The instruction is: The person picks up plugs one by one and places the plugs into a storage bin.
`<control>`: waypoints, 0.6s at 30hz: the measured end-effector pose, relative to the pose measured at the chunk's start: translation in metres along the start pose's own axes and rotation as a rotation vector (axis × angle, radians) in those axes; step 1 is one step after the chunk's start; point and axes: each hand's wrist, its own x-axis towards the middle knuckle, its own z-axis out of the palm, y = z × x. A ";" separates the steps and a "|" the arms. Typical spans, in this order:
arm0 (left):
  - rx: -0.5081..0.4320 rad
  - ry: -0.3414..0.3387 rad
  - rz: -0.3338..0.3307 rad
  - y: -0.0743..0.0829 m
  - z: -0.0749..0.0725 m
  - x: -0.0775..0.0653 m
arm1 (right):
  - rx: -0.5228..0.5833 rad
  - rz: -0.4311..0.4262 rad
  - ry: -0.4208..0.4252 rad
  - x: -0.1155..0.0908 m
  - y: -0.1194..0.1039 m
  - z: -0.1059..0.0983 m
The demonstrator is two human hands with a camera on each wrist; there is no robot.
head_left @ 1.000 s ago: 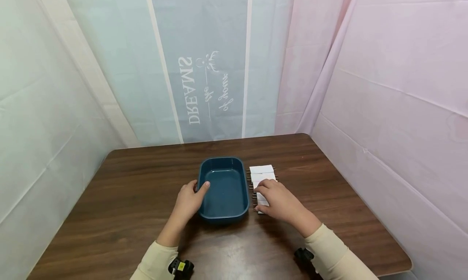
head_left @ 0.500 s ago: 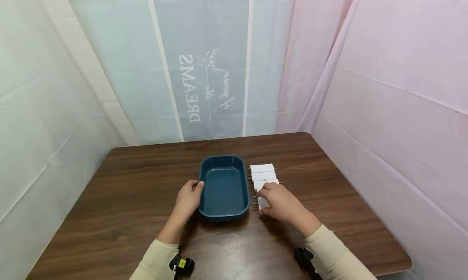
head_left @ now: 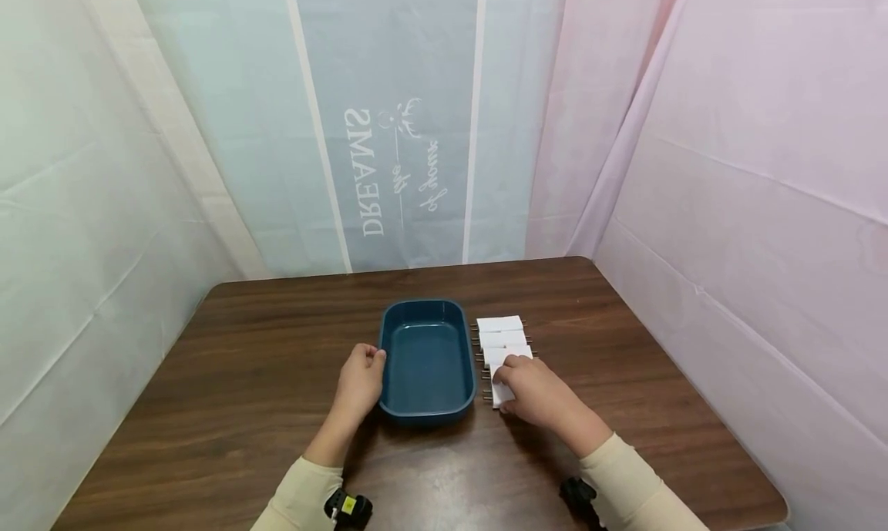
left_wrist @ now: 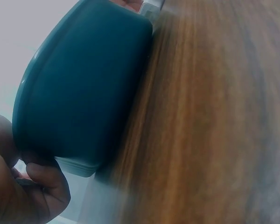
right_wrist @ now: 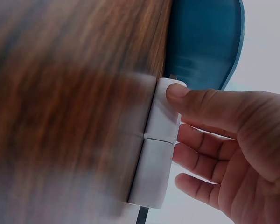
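Observation:
My left hand [head_left: 360, 381] pinches the left rim of a deep dark-blue rectangular tray [head_left: 426, 369], which has nothing inside. In the left wrist view the thumb and a curled finger [left_wrist: 49, 179] meet at the tray's near corner. Just right of the tray lies a column of several white rectangular pieces [head_left: 501, 338] with thin metal prongs sticking out at the sides. My right hand [head_left: 537, 392] is curled over the nearest white piece [right_wrist: 161, 112]. Its thumb presses the near face, and the index finger reaches over the top. The index finger's contact is partly hidden.
Both the tray and the white pieces lie on a brown wood-grain table [head_left: 277, 346]. A printed curtain [head_left: 409, 130] hangs behind the table's far edge, and pale cloth walls stand at the left and right.
My left thumb has drawn back from inside the tray to its rim. The right hand has slid slightly right and nearer, uncovering more of the white pieces, and its fingers have drawn closer in.

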 end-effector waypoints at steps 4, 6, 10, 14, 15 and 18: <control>0.001 0.006 0.007 0.000 0.000 -0.001 | 0.001 -0.009 0.008 -0.001 -0.002 -0.001; -0.002 0.007 0.011 -0.001 0.000 -0.001 | -0.001 -0.012 0.011 -0.002 -0.003 -0.001; -0.007 0.000 0.007 -0.002 -0.001 -0.001 | -0.010 -0.020 0.014 -0.003 -0.004 -0.002; -0.013 -0.008 0.002 -0.003 -0.002 0.000 | -0.007 -0.034 0.017 -0.003 -0.004 -0.002; -0.017 -0.009 0.001 -0.003 -0.002 0.000 | -0.006 -0.036 0.017 -0.003 -0.004 -0.002; -0.032 -0.010 0.001 -0.002 -0.003 0.001 | -0.003 -0.037 0.016 -0.001 -0.004 -0.004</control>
